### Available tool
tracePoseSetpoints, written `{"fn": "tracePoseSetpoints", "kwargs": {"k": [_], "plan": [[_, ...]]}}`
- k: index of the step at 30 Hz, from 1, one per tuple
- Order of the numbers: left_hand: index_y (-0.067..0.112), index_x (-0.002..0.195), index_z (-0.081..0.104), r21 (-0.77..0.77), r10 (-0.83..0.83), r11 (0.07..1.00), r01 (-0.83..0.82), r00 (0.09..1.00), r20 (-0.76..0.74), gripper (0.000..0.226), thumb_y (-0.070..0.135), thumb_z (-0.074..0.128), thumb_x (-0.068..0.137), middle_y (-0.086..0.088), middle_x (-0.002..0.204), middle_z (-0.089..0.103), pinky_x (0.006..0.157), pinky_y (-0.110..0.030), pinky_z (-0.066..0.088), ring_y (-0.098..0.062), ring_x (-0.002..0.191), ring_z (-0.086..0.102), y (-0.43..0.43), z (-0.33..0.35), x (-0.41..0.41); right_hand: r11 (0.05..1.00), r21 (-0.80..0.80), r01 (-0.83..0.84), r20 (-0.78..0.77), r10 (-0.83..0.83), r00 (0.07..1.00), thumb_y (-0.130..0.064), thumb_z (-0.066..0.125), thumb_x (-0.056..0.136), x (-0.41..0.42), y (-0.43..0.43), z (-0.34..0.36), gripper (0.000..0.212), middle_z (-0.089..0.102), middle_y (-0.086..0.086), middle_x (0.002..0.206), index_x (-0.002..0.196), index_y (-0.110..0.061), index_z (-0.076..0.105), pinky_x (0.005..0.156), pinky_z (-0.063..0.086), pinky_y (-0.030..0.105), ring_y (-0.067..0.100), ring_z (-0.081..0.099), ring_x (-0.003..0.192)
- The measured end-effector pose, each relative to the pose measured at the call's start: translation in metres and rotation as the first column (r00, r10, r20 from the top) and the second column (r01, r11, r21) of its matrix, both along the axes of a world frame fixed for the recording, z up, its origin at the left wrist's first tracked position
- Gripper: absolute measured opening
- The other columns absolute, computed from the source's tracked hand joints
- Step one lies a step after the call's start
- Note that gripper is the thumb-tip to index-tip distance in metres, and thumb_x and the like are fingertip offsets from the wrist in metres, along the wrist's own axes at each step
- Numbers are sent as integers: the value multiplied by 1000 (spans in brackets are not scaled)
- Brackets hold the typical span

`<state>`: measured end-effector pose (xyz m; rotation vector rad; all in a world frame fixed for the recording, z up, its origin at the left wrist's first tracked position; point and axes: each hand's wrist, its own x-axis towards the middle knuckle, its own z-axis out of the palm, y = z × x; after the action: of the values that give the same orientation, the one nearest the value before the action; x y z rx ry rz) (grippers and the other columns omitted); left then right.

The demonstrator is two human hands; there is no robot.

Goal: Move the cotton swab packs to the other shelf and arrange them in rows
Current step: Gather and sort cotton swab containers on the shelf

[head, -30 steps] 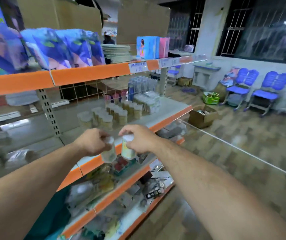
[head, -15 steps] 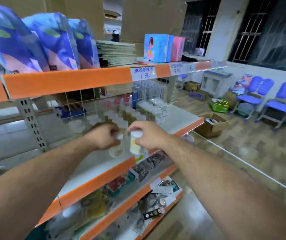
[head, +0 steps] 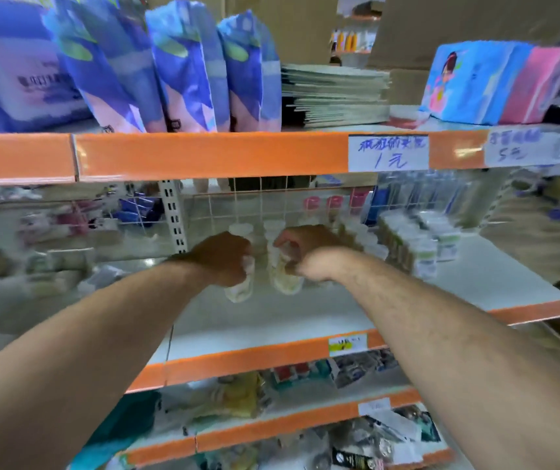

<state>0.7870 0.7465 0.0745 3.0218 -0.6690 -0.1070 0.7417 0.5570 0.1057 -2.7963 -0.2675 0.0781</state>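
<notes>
Left grip point(head: 220, 257): fingers curled tight round one cotton swab pack point(head: 238, 290) — held over the middle shelf point(head: 458, 283).
Right grip point(head: 309, 252): clutching a second pack point(head: 288, 283), just beside the first.
Other packs point(head: 410, 245): standing in rows further right on that shelf.

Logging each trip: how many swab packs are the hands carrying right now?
2. One swab pack is in the left hand; the other pack is in the right hand, side by side over the middle shelf. More stand blurred behind, possibly hidden.
</notes>
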Motion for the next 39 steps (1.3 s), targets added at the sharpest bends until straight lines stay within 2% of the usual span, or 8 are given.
{"fn": "tracePoseSetpoints", "kwargs": {"k": [4,9,15,18,23,27,30,39], "plan": [[24,92,57,28,80,996,-81,997,19,6,23,58,87,3,102,65,73,-26,49,-13,85,58,-4,-5,2,990,-55,-131,28,133,991,-24,75,81,13,-6,3,47,63,-2,126,124,-32,61,89,52,31,21,61,109],[15,115,64,2,160,987,-160,987,21,25,21,59,91,-3,108,68,81,-27,52,-20,96,65,-15,-19,5,982,-31,-188,27,189,982,-21,75,80,19,-21,1,50,63,-3,125,126,-32,61,86,49,26,17,60,111],[22,93,55,-150,195,971,-185,979,55,7,15,56,92,10,78,52,65,-25,48,-14,79,61,-25,-34,23,981,-13,-192,39,192,981,-24,73,79,27,-34,-2,50,64,-4,123,126,-33,61,78,40,21,16,60,109],[20,96,56,-152,186,972,-179,982,34,9,12,54,93,2,96,61,66,-20,47,-18,89,62,-26,-45,38,984,9,-180,24,179,984,-23,73,80,31,-39,-4,49,62,-2,126,127,-32,60,81,42,23,17,59,111],[13,137,53,-2,158,987,-158,985,66,42,15,54,95,-9,139,52,101,-34,41,-27,126,51,-24,-61,58,987,1,-159,8,159,987,-24,73,79,36,-44,-8,50,60,-1,128,127,-32,60,84,44,25,17,57,112],[27,90,55,-48,141,989,-137,985,102,10,18,52,93,4,94,56,69,-26,45,-17,87,61,-17,-67,63,989,6,-149,12,149,989,-23,73,79,38,-43,-8,50,61,-2,128,127,-32,60,86,44,25,16,57,113],[27,67,46,-60,152,987,-146,981,123,25,22,53,90,6,81,56,56,-24,39,-13,71,55,-14,-71,65,989,11,-146,24,146,989,-23,73,78,39,-39,-7,50,62,-1,127,126,-31,61,89,46,26,17,58,112],[24,82,54,-118,148,985,-129,974,174,13,17,48,91,3,82,51,51,-23,34,-14,73,52,-20,-72,68,987,14,-160,-2,160,987,-21,73,82,35,-28,-8,50,58,-1,133,129,-30,59,93,48,29,17,56,116]]}}
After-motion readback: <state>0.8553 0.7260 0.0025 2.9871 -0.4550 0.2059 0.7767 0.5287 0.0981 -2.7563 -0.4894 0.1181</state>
